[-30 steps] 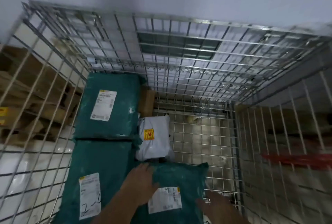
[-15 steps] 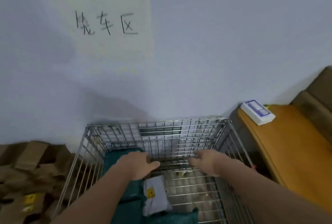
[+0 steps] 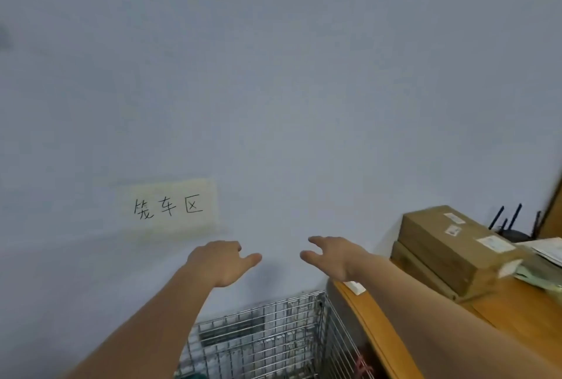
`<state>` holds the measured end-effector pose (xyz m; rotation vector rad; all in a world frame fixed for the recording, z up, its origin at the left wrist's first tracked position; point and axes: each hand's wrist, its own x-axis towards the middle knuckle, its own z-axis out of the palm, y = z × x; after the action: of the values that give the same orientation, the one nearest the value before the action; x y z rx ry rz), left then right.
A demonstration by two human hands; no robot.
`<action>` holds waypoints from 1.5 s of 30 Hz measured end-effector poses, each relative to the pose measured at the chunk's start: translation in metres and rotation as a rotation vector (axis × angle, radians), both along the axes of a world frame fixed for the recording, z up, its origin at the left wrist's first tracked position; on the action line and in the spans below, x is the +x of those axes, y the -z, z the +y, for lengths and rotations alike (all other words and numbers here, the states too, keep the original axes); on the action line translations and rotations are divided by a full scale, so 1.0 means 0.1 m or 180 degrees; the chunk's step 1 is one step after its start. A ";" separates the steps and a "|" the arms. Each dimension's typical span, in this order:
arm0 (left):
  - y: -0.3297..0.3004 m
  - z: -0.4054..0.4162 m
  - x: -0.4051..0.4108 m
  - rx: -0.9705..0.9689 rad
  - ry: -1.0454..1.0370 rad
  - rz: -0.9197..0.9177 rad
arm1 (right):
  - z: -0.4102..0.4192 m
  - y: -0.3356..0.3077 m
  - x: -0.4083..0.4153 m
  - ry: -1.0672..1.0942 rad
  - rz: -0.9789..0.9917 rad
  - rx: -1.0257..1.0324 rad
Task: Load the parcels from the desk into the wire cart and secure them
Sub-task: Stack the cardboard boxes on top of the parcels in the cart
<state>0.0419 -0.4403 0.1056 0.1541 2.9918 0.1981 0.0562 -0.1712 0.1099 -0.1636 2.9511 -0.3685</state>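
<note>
My left hand (image 3: 220, 261) and my right hand (image 3: 331, 254) are raised in front of the wall, both empty with fingers loosely spread. Below them only the far corner of the wire cart (image 3: 273, 330) shows at the bottom middle; the parcels inside it are out of sight. On the wooden desk (image 3: 517, 314) at the right lie two stacked brown cardboard parcels (image 3: 450, 245) with white labels, to the right of my right hand. A small white box (image 3: 355, 286) peeks out from under my right wrist at the desk's near corner.
A paper sign (image 3: 168, 208) with handwritten characters is stuck on the grey wall. Black router antennas (image 3: 511, 220) and loose papers (image 3: 544, 249) sit behind the cardboard parcels. The desk's rounded edge touches the cart's right side.
My view has swung up from inside the cart to the wall and desk. Both hands left the green parcel in the cart and rose empty above the cart.
</note>
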 end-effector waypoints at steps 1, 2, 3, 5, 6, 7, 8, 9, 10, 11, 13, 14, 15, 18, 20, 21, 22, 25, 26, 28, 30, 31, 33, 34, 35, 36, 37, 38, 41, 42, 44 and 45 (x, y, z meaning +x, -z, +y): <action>-0.12 0.09 -0.01 0.0023 0.0044 0.0058 | 0.06 -0.09 0.05 0.0065 0.0058 -0.0044; -0.23 0.19 -0.01 0.0036 0.0107 0.0109 | 0.13 -0.17 0.11 0.0136 0.0109 -0.0071; -0.31 0.30 -0.01 0.0049 0.0182 0.0170 | 0.20 -0.25 0.16 0.0201 0.0159 -0.0075; -0.43 0.53 -0.02 0.0074 0.0335 0.0255 | 0.34 -0.37 0.26 0.0327 0.0224 -0.0056; -0.46 0.65 -0.03 0.0088 0.0412 0.0268 | 0.43 -0.43 0.31 0.0394 0.0249 -0.0032; -0.48 0.77 -0.03 0.0091 0.0491 0.0263 | 0.52 -0.48 0.37 0.0469 0.0265 -0.0006; -0.49 0.90 -0.03 0.0085 0.0580 0.0254 | 0.63 -0.52 0.42 0.0563 0.0275 0.0012; -0.49 1.04 -0.03 0.0087 0.0671 0.0242 | 0.75 -0.55 0.48 0.0667 0.0285 0.0027; -0.48 1.18 -0.02 0.0107 0.0761 0.0234 | 0.88 -0.58 0.53 0.0781 0.0303 0.0042; -0.47 1.32 -0.01 0.0136 0.0847 0.0228 | 1.02 -0.61 0.59 0.0896 0.0324 0.0063; -0.42 1.61 0.02 0.0196 0.0994 0.0224 | 1.31 -0.63 0.72 0.1113 0.0324 0.0110; -0.40 1.75 0.04 0.0210 0.1065 0.0223 | 1.47 -0.63 0.78 0.1198 0.0298 0.0131; -0.37 1.89 0.07 0.0216 0.1130 0.0220 | 1.62 -0.61 0.85 0.1265 0.0269 0.0153; -0.28 2.30 0.14 0.0210 0.1270 0.0203 | 2.08 -0.55 1.04 0.1473 0.0226 0.0139; -0.22 2.57 0.17 0.0155 0.1326 0.0185 | 2.38 -0.50 1.16 0.1544 0.0188 0.0145; -0.19 2.71 0.18 0.0120 0.1346 0.0174 | 2.53 -0.48 1.21 0.1544 0.0165 0.0156; -0.16 2.86 0.18 0.0090 0.1358 0.0171 | 2.69 -0.44 1.25 0.1535 0.0147 0.0154; -0.05 3.37 0.18 0.0031 0.1350 0.0172 | 3.18 -0.35 1.31 0.1483 0.0080 0.0195; -0.02 3.56 0.18 0.0029 0.1347 0.0141 | 3.36 -0.32 1.32 0.1470 0.0049 0.0227; 0.02 3.97 0.17 0.0040 0.1327 0.0091 | 3.74 -0.27 1.31 0.1443 0.0025 0.0294; 0.05 4.40 0.15 0.0034 0.1318 0.0078 | 4.15 -0.22 1.28 0.1410 -0.0002 0.0310; 0.07 4.61 0.16 0.0005 0.1330 0.0074 | 4.35 -0.20 1.26 0.1391 -0.0027 0.0304; 0.12 4.99 0.16 -0.0099 0.1369 0.0044 | 4.74 -0.12 1.22 0.1351 -0.0065 0.0300; 0.15 5.17 0.15 -0.0142 0.1378 0.0029 | 4.93 -0.08 1.20 0.1324 -0.0066 0.0307; 0.18 5.33 0.13 -0.0171 0.1375 0.0010 | 5.10 -0.03 1.17 0.1300 -0.0062 0.0316; 0.21 5.46 0.10 -0.0185 0.1373 -0.0011 | 5.25 0.02 1.14 0.1285 -0.0060 0.0331; 0.25 5.58 0.07 -0.0194 0.1370 -0.0031 | 5.39 0.07 1.10 0.1283 -0.0072 0.0343; 0.30 5.69 0.04 -0.0207 0.1367 -0.0041 | 5.52 0.13 1.05 0.1286 -0.0102 0.0346; 0.47 5.91 -0.08 -0.0241 0.1299 -0.0018 | 5.79 0.29 0.85 0.1281 -0.0232 0.0380; 0.53 5.98 -0.14 -0.0269 0.1285 -0.0035 | 5.86 0.33 0.77 0.1261 -0.0280 0.0388; 0.65 6.09 -0.27 -0.0336 0.1271 -0.0135 | 5.97 0.43 0.59 0.1201 -0.0368 0.0380; 0.71 6.13 -0.33 -0.0314 0.1262 -0.0186 | 6.01 0.46 0.50 0.1173 -0.0395 0.0376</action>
<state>0.0093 0.1729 0.0349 0.7055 2.8297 0.0104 0.1064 0.4298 0.0637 0.4075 2.8599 -0.2370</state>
